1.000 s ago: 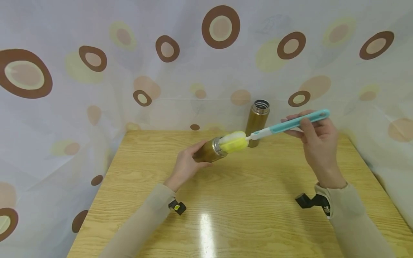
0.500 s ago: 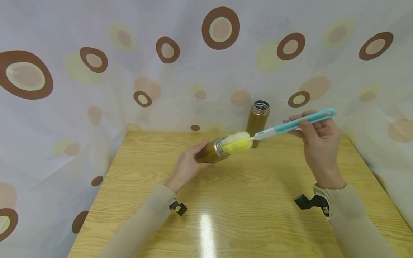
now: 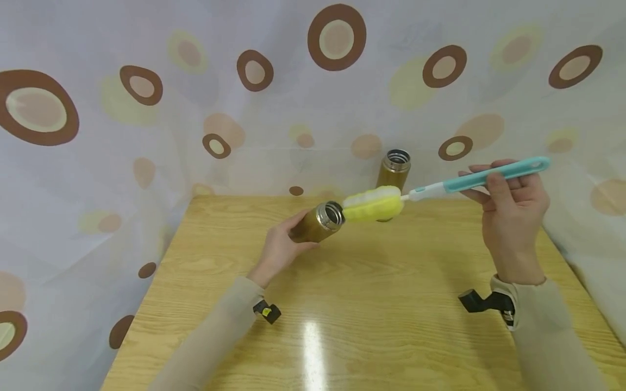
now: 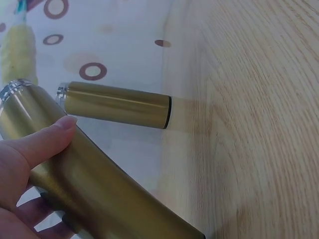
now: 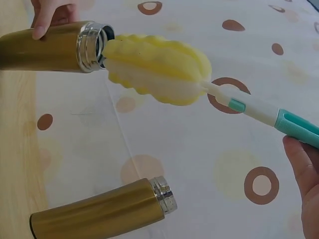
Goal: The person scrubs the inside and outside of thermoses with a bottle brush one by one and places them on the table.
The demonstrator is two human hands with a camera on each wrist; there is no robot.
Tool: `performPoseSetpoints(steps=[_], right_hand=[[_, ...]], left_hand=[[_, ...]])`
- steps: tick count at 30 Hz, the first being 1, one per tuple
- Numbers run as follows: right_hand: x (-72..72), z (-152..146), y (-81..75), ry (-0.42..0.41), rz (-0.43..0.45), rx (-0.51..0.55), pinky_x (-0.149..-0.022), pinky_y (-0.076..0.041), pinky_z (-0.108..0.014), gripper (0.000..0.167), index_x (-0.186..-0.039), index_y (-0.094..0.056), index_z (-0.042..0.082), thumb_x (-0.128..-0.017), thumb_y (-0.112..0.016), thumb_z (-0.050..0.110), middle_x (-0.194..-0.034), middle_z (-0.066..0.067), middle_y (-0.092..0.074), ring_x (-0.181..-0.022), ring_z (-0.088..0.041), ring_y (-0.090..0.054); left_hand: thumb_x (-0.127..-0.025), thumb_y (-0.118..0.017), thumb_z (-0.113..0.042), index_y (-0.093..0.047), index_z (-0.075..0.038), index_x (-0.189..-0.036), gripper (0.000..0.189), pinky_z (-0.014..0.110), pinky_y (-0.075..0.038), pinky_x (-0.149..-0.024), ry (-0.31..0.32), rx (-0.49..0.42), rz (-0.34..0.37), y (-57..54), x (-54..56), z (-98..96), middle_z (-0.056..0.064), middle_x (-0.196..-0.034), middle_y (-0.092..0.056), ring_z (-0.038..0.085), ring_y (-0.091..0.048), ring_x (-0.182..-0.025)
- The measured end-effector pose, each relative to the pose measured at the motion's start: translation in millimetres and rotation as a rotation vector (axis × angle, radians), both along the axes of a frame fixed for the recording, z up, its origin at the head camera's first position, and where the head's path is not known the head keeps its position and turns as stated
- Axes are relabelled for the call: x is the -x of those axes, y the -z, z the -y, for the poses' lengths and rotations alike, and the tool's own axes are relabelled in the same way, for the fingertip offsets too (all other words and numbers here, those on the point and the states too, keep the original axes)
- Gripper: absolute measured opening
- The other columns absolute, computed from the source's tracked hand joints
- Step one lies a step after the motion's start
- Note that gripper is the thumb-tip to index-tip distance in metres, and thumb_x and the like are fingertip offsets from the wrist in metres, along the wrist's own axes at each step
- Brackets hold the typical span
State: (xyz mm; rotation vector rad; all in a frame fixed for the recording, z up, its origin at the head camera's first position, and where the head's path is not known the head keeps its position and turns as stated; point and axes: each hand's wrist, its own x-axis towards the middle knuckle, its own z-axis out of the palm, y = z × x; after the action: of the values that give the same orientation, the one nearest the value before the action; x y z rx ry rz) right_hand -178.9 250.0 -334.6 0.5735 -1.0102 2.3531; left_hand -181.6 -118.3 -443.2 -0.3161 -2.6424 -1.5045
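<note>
My left hand point(image 3: 280, 248) grips a gold thermos bottle point(image 3: 309, 228), tilted with its open steel mouth toward the right. In the left wrist view the thumb lies along the bottle's point(image 4: 84, 169) side, with fingers curled beneath. A bottle brush point(image 5: 159, 69) with a yellow and white sponge head is held by its turquoise handle point(image 3: 508, 172) in my right hand point(image 3: 515, 222), thumb against fingers. The tip of the sponge is right at the bottle's mouth, and nearly its whole length shows outside.
A second gold thermos bottle point(image 3: 393, 172), uncapped, stands upright at the table's back edge, partly behind the sponge. The wooden table point(image 3: 371, 326) meets a curtain point(image 3: 274, 125) with circle prints behind and at the sides.
My right hand has moved right with the brush, drawing the sponge out of the bottle's mouth to its rim. The left hand has turned the bottle slightly, so its opening shows more.
</note>
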Motion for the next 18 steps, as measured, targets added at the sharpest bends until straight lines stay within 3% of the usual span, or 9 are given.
performPoseSetpoints(steps=[8,18], right_hand=[[4.8,0.4,6.6,0.028,-0.011,0.026,-0.073,-0.062,-0.049,0.011,-0.11,-0.053,-0.021,-0.101,-0.053,-0.015,-0.094,-0.037,-0.069,-0.084,-0.044,-0.075],[7.0,10.6,19.9,0.077,0.002,-0.19,-0.078,-0.062,-0.043,0.014,-0.112,-0.055,-0.022,-0.102,-0.051,-0.014,-0.101,-0.031,-0.073,-0.09,-0.036,-0.076]], left_hand=[[-0.076,-0.093,-0.01,-0.061,-0.018,-0.146,0.078,0.049,-0.045,-0.114,0.012,-0.016,0.009,-4.3,-2.5,-1.2,0.009,-0.145,-0.063,0.031,-0.058,-0.134],[-0.075,-0.094,-0.012,-0.062,-0.02,-0.146,0.078,0.047,-0.046,-0.114,0.019,-0.022,-0.003,-5.4,-3.8,-4.0,0.007,-0.144,-0.064,0.03,-0.059,-0.134]])
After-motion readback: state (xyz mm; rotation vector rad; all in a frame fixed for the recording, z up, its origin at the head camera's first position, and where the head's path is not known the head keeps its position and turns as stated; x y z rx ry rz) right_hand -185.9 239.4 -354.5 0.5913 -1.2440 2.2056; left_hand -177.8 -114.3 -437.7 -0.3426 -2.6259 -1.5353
